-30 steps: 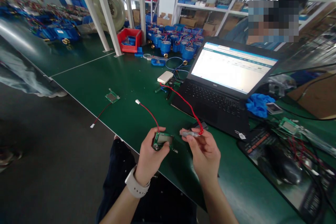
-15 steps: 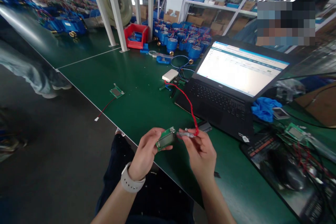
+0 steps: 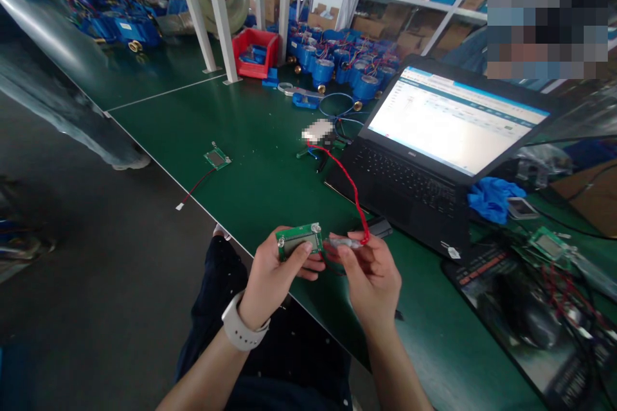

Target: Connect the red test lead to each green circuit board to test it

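My left hand [image 3: 276, 281] grips a small green circuit board [image 3: 299, 239] with a grey display, its thumb lying over the display's lower right. Just to the right, my right hand [image 3: 375, 276] pinches a greyish wrapped connector [image 3: 345, 243] at the end of a red cable [image 3: 355, 196]. The connector's tip is close to the board's right edge; whether they touch I cannot tell. From there the cable runs up to a small white box [image 3: 318, 131] beside the laptop. Another circuit board [image 3: 218, 158] with a dark red lead lies on the green table [image 3: 270, 189], left of my hands.
An open laptop [image 3: 409, 173] stands to the right, with a mouse [image 3: 527, 308] on a mat in front of it. Further boards and wires lie on the mat. Blue meter bodies [image 3: 337, 67] and a red bin [image 3: 255, 54] stand at the back. A person sits behind the laptop.
My left hand has turned the board so its display faces up more, and the thumb has moved onto it. My right hand still holds the connector. The view has shifted slightly.
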The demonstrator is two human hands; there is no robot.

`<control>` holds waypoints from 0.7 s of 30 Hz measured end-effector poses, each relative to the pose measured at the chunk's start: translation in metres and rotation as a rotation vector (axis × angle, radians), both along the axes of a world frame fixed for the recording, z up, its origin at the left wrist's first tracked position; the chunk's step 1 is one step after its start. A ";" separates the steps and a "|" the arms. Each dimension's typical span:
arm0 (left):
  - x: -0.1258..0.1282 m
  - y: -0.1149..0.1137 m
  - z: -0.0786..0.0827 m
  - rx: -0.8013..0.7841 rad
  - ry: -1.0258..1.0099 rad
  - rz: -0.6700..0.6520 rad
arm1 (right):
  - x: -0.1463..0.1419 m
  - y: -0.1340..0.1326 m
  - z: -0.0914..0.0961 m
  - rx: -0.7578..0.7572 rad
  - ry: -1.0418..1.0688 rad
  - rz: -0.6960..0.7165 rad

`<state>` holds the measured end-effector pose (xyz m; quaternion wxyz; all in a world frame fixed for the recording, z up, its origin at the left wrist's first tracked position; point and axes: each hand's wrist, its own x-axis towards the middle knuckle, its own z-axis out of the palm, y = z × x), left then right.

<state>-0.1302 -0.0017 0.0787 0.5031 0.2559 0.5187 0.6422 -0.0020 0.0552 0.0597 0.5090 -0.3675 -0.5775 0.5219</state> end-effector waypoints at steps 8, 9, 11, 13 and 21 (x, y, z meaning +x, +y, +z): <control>0.003 0.001 0.001 0.004 0.017 0.012 | 0.001 -0.003 -0.001 0.057 -0.045 -0.014; 0.003 0.002 0.001 0.004 0.027 0.017 | 0.001 -0.002 -0.002 0.062 -0.053 -0.021; 0.004 0.002 0.002 0.002 0.059 0.024 | 0.001 -0.002 -0.003 0.084 -0.074 -0.037; 0.004 0.001 0.004 0.009 0.108 0.024 | 0.001 -0.002 -0.004 0.120 -0.097 -0.047; 0.007 -0.003 0.006 0.049 0.220 0.030 | 0.002 0.000 -0.008 0.265 -0.232 -0.090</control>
